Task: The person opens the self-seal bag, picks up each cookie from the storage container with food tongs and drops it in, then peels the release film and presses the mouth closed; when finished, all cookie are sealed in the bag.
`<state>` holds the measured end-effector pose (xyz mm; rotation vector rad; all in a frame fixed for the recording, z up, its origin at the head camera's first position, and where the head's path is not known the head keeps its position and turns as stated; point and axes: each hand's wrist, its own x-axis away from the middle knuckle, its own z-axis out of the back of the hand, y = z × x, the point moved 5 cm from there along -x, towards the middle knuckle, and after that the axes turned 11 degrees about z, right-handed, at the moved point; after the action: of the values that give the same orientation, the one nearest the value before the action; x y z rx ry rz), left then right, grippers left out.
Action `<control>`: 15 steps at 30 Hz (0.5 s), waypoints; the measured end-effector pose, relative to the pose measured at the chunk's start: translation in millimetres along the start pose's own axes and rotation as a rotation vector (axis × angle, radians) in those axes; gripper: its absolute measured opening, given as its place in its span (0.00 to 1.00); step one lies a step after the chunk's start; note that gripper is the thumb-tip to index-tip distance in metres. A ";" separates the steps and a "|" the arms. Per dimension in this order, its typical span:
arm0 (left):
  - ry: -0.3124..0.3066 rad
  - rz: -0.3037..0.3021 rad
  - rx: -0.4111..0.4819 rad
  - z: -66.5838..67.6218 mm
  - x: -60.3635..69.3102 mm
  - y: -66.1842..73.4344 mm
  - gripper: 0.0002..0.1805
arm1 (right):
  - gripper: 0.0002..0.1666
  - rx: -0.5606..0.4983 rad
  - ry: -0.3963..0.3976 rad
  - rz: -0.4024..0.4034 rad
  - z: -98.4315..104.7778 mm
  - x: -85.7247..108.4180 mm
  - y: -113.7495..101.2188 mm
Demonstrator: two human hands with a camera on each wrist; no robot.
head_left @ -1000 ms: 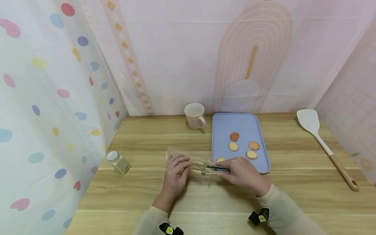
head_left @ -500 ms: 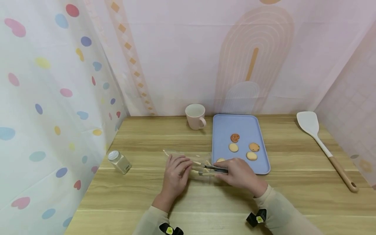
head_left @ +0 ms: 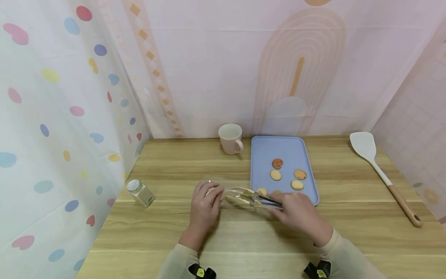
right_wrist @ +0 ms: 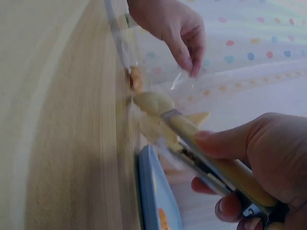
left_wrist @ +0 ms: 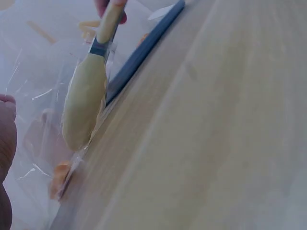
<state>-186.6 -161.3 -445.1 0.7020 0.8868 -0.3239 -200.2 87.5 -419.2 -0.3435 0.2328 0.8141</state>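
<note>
The left hand (head_left: 205, 201) pinches one edge of a clear plastic bag (left_wrist: 53, 124) between thumb and fingers, and the bag spreads from it toward the right hand (head_left: 301, 213). An orange-brown piece (left_wrist: 60, 179) lies in the low part of the bag, just beside the left hand. The right hand grips a pair of tongs (left_wrist: 86, 100), thumb along one arm and fingers around the other, with the rounded, cream-coloured ends reaching between the hands into the bag. I cannot tell whether those ends hold anything.

A blue tray (head_left: 275, 149) sits on the table (head_left: 251, 248) just beyond the right hand, which covers part of its near edge. Several biscuits are spread on it: a reddish-brown one (head_left: 277, 163) farthest from the hands, a speckled one (head_left: 300, 174) to its right, and pale ones nearer the right hand.

Beyond the gap between the hands stands a pink mug (head_left: 230, 139), its handle turned to the right. A jar (head_left: 141, 193) with a pale lid is out to the left of the left hand. A white spatula (head_left: 381, 174) with a wooden handle lies well to the right of the right hand.
</note>
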 end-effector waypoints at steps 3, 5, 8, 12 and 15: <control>-0.018 -0.029 -0.025 -1.2 -0.4 8.9 0.04 | 0.21 0.028 -0.015 -0.024 1.3 4.8 -10.1; -0.052 -0.030 -0.047 -2.7 1.0 18.1 0.06 | 0.22 0.044 -0.015 -0.032 1.1 6.8 -18.6; -0.088 -0.029 -0.085 -5.1 5.2 32.7 0.08 | 0.22 0.054 0.003 -0.047 -0.7 8.6 -29.1; -0.088 -0.035 -0.118 -8.9 11.7 43.0 0.06 | 0.23 0.050 0.032 -0.069 -2.7 11.6 -34.0; -0.072 -0.017 -0.088 -12.0 15.8 41.0 0.03 | 0.23 0.049 0.050 -0.076 -2.3 14.1 -34.2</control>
<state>-162.5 -122.7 -445.5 0.5981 0.8339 -0.3212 -165.6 74.3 -418.9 -0.3252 0.2846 0.7242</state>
